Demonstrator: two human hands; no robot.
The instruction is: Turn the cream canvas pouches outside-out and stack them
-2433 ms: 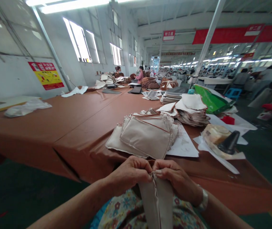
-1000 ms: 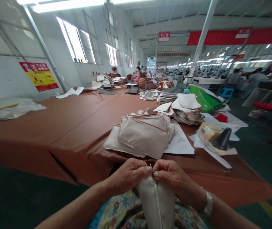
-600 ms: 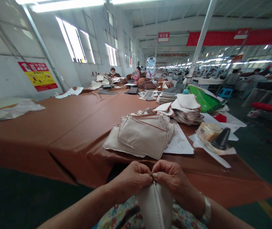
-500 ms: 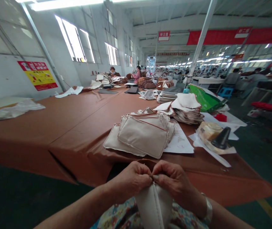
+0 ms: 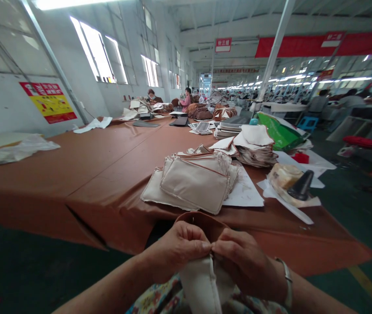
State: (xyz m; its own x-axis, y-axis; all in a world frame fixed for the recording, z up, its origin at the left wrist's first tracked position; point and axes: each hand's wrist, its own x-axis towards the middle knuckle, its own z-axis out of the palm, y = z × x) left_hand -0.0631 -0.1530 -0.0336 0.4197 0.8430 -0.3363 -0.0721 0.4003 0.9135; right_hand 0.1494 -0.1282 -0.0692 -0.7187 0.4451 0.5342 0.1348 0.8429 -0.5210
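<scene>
A cream fabric piece (image 5: 199,283) with a stitched seam and a brown side hangs over my lap, at the near edge of the table. My left hand (image 5: 186,244) pinches its upper seam edge between thumb and fingers. Right beside it, my right hand (image 5: 243,257) is closed on the same seam, with the fingertips of both hands nearly touching. Brown material of the piece shows behind my fingers. Just beyond my hands lies a stack of cream stitched pieces (image 5: 195,183) with brown edges.
The table (image 5: 107,165) has a brown cover. To the right are a white paper sheet (image 5: 243,189), a black cone (image 5: 301,185) beside a yellowish block (image 5: 285,175), another stack of pieces (image 5: 254,148) and a green bag (image 5: 279,131). Two people (image 5: 186,99) are at the far end.
My hands have shifted slightly along the seam, and the cream piece has tilted. More of its brown side shows above my fingers. The view has moved a little.
</scene>
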